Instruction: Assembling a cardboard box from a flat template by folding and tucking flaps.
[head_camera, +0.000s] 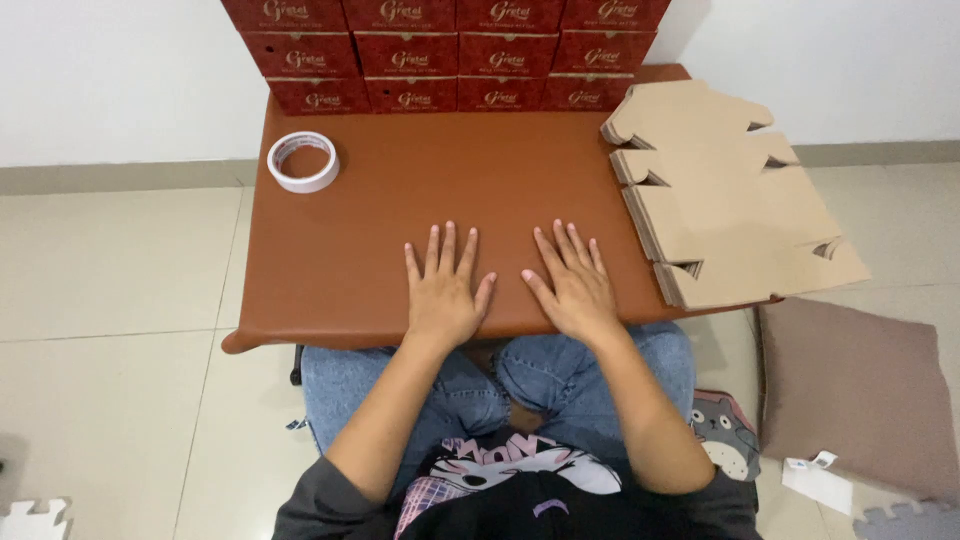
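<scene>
A low brown tabletop (330, 260) sits over my crossed legs on a pale tiled floor (110, 300), pushed up to a white wall. My left hand (443, 292) and right hand (573, 290) both lie flat on it, palms down, fingers spread, holding nothing, side by side at the near edge with a small gap between them. Taking my hands as the landmark: the stack of flat tan cardboard blanks (730, 200) lies to their right and a little beyond, and its outer edge hangs past the tabletop's right side, so a careless pull or a nudge from my knee could, I think, tip the whole pile onto the brown cushion (850, 390) below. The roll of white tape (303, 161) lies flat well beyond my hands to the left, near that edge, so a sweep of my forearm might knock it off the side. Straight beyond my hands, the red boxes (440, 55) are stacked in rows against the wall; jolting the tabletop could shake that stack loose.
</scene>
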